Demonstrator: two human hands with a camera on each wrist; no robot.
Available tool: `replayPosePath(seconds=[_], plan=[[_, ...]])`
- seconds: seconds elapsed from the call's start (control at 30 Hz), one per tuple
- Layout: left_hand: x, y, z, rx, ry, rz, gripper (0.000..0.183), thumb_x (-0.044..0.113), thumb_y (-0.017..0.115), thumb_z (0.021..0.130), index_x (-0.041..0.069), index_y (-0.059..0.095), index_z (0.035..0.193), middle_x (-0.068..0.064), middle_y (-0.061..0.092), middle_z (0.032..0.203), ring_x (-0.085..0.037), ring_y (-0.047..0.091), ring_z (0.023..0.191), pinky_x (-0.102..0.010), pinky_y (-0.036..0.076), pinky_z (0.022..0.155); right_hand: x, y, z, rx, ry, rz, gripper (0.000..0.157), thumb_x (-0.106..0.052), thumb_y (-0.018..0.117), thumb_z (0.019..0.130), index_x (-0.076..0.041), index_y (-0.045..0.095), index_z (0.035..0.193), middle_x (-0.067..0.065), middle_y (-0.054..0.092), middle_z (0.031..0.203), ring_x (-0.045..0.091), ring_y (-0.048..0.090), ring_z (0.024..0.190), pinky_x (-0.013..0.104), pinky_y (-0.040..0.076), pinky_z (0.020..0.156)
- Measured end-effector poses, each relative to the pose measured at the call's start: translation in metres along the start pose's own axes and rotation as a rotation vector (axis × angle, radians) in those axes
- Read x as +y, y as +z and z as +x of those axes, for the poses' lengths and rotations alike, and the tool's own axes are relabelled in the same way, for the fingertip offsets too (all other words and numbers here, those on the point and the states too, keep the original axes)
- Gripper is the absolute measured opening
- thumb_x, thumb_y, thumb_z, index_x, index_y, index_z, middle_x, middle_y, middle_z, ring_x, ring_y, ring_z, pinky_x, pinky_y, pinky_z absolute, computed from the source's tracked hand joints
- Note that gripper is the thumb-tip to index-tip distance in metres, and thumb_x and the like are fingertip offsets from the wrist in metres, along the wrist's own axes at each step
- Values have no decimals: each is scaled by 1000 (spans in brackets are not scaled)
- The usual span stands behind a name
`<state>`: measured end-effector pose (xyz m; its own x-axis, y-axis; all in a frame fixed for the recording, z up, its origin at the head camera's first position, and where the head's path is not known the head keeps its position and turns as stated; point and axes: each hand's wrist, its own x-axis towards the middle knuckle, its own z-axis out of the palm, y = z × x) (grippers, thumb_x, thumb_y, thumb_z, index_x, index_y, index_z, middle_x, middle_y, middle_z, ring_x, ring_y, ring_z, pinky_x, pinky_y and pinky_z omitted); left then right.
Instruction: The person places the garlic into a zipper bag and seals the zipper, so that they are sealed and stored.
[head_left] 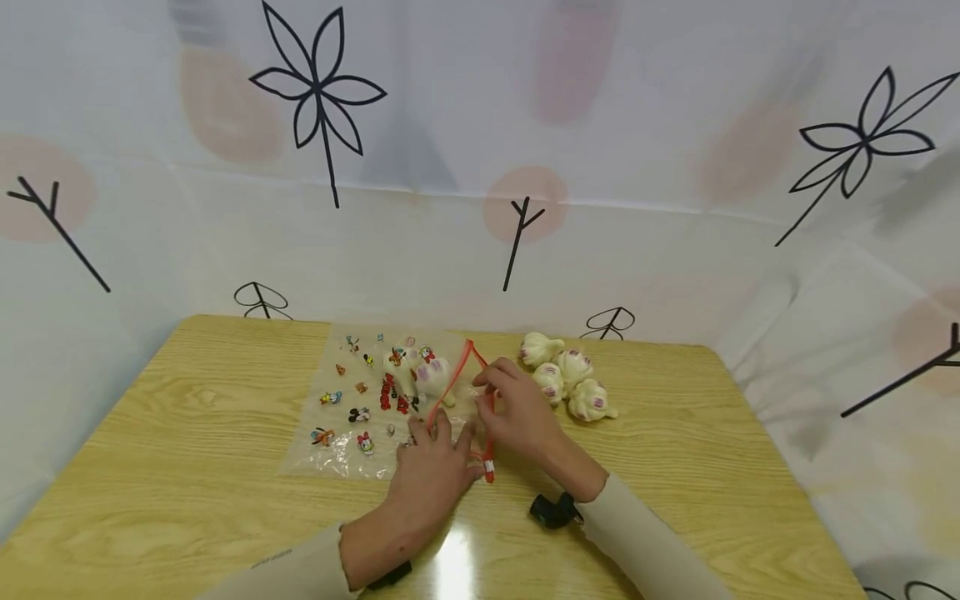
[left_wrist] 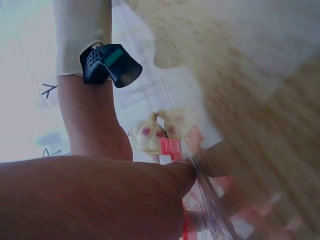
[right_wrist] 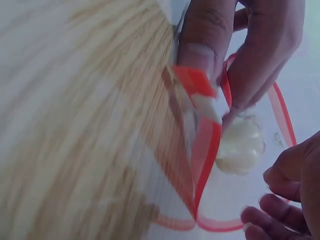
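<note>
A clear plastic zip bag (head_left: 315, 458) with cartoon prints and a red zip edge (head_left: 489, 446) lies flat on the table, its mouth spread wide to the right. Garlic bulbs (head_left: 433, 377) show through its film. At the near corner of the mouth, my left hand (head_left: 431, 479) holds the bag, the red strip passing between thumb and fingers (right_wrist: 200, 55). Loosely bent, the fingers of my right hand (head_left: 521, 414) hover at the far side of the mouth with a gap between thumb and fingertips (right_wrist: 270, 205). Several more garlic bulbs (head_left: 573, 367) sit just beyond that hand.
The wooden table (head_left: 675, 467) reaches back to a white cloth wall (head_left: 420, 250) with plant drawings. A black wrist camera (head_left: 553, 510) sits under my right wrist, close over the tabletop.
</note>
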<state>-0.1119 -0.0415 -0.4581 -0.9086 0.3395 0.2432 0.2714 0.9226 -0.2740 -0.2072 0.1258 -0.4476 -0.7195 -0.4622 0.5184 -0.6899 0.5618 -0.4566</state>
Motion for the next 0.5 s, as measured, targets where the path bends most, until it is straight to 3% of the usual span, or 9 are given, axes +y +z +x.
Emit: replayPosePath(seconds=[0.27,0.5], plan=[[0,1,0,-4,5,8,63,70,57,98,28,69,143,-19,67,137,-48,69,113,-42,64,62,9,-11,-4,71,-46,-82,22,-1,85,85,-2,74,104,8,65,108,26,63,101,44,57,87],[-1,2,-1,14,11,12,64,70,56,98,27,69,144,-21,66,137,-48,69,112,-41,64,62,15,-20,-7,81,-45,-133,27,0,84,83,-3,74,108,10,64,113,30,62,107,48,55,90]])
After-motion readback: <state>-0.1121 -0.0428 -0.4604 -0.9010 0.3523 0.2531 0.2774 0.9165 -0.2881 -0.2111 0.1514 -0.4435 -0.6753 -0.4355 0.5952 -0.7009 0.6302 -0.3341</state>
